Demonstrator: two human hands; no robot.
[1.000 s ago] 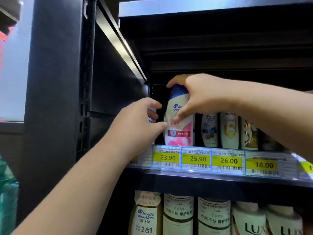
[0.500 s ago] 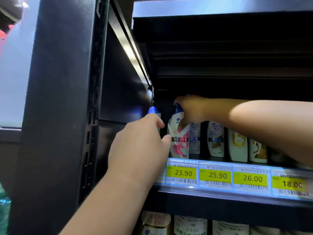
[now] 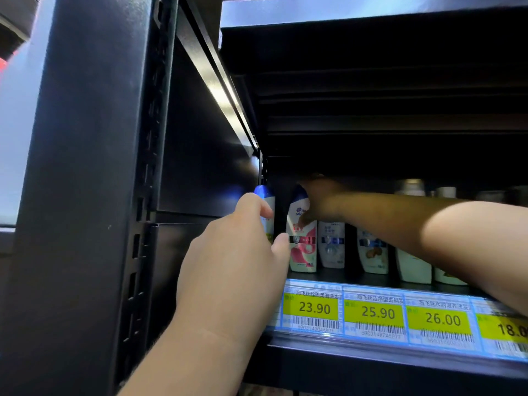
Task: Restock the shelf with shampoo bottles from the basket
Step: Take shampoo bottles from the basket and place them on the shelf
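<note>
Right grip [image 3: 323,201] curls over the top of the pink bottle [image 3: 304,247], thumb on its label. The bottle stands upright on the shelf [image 3: 371,364], second from left. Left grip [image 3: 234,252] curves at a blue-capped bottle [image 3: 267,195] beside it; whether it clamps, I cannot tell.

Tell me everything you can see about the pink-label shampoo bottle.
The pink-label bottle is white glossy plastic with a dark blue cap and a pink-and-white front label. It stands upright near the left end of the shelf, above the 23.90 price tag. The right hand grips its top, thumb on the label; the left hand, curled round the blue-capped bottle beside it, has its thumb at its left edge.
</note>
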